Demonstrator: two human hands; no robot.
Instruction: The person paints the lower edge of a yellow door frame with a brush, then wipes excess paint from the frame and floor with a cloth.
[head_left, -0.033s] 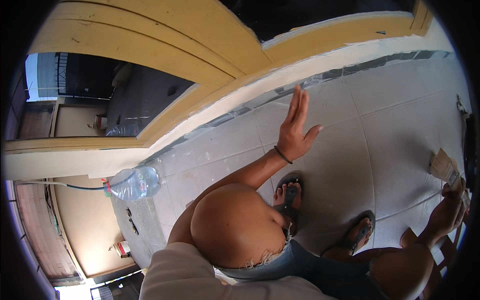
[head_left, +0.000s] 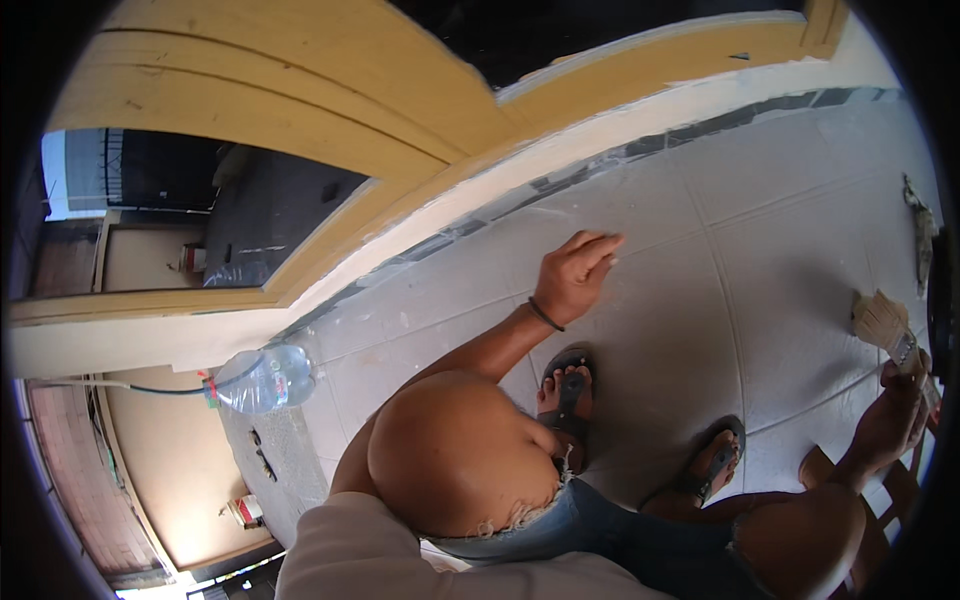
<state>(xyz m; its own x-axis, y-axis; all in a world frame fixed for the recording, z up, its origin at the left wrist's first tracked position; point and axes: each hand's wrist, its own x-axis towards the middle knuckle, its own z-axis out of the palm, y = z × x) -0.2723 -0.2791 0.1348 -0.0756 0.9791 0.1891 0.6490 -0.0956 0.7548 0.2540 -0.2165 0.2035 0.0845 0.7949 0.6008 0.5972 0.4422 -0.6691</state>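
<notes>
My left hand [head_left: 577, 276] is in the air over the floor, past my left knee, with a dark band at its wrist. Its fingers are bent and drawn in close to the thumb, and nothing shows in them. At the far right, my right hand [head_left: 893, 420] grips a paintbrush [head_left: 882, 322] by the handle, near the metal collar. The pale, wide bristles point up and to the left, away from my fingers. Part of the handle is hidden behind the hand.
A yellow-painted window frame [head_left: 400, 135] tops a low cream wall [head_left: 480, 190] ahead. Grey tiles [head_left: 690, 300] cover the floor. Left stands a clear plastic bottle [head_left: 262, 380] with a hose. A crumpled rag [head_left: 920, 225] lies far right. A small pail [head_left: 244, 511] sits lower left.
My left hand has folded its outstretched fingers in and dropped slightly toward me. My right hand still holds the paintbrush in nearly the same place. The view has shifted a little.
</notes>
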